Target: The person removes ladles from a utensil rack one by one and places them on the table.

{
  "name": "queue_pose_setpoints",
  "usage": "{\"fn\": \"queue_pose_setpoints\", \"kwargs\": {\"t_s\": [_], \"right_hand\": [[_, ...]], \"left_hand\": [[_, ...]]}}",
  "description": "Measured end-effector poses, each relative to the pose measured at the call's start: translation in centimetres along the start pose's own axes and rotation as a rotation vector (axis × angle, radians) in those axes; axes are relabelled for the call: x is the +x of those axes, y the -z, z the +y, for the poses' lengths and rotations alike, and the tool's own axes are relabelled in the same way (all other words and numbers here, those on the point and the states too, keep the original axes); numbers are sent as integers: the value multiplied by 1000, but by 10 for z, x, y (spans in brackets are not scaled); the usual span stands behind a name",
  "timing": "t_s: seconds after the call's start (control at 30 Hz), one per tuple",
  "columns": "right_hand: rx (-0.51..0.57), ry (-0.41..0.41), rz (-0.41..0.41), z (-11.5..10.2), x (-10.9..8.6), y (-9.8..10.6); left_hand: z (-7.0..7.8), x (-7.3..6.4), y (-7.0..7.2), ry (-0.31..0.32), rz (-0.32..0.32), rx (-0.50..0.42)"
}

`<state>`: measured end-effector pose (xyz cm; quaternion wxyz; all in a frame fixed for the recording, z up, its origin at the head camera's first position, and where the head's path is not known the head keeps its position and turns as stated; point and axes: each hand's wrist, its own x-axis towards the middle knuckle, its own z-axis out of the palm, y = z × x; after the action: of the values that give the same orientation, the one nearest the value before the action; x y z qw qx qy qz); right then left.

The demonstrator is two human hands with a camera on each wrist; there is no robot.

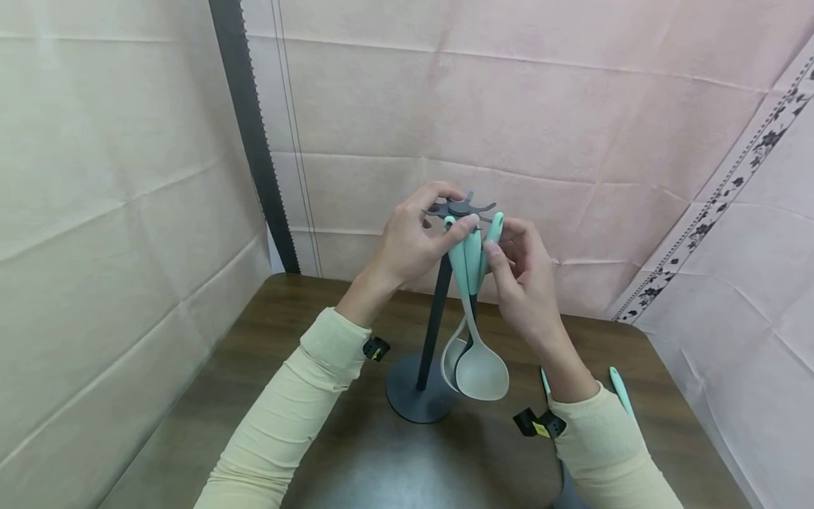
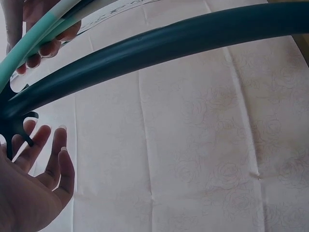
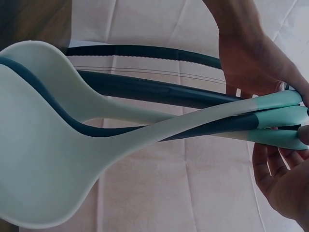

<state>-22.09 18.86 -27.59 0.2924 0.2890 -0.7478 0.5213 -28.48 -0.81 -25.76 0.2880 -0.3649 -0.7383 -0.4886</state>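
A dark utensil stand [image 1: 435,318] with a hooked top [image 1: 459,207] rises from a round base. Three utensils with mint handles hang together at its right side: a pale serving spoon [image 1: 483,371] in front, a dark utensil [image 3: 113,131] between, and a pale spoon-like utensil [image 3: 48,63] behind. My left hand [image 1: 413,230] grips around the hooked top, fingers behind it and thumb across the handle tops. With thumb and fingers, my right hand [image 1: 524,276] pinches the rightmost mint handle [image 1: 494,230], which runs to the rear pale utensil.
Two more mint handles [image 1: 620,389] show on the brown table [image 1: 267,396] beside my right forearm, their far parts partly hidden by the sleeve. Pale patterned cloth [image 1: 509,127] hangs close behind the table and along both sides.
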Motion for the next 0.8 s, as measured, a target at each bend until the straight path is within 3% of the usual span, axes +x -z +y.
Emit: {"fn": "queue_pose_setpoints", "kwargs": {"t_s": [0.47, 0.8], "right_hand": [[69, 24, 22, -2, -5, 11], [57, 9, 20, 4, -8, 11]], "left_hand": [[-2, 2, 0, 28, 10, -20], [-2, 0, -2, 34, 16, -26]]}}
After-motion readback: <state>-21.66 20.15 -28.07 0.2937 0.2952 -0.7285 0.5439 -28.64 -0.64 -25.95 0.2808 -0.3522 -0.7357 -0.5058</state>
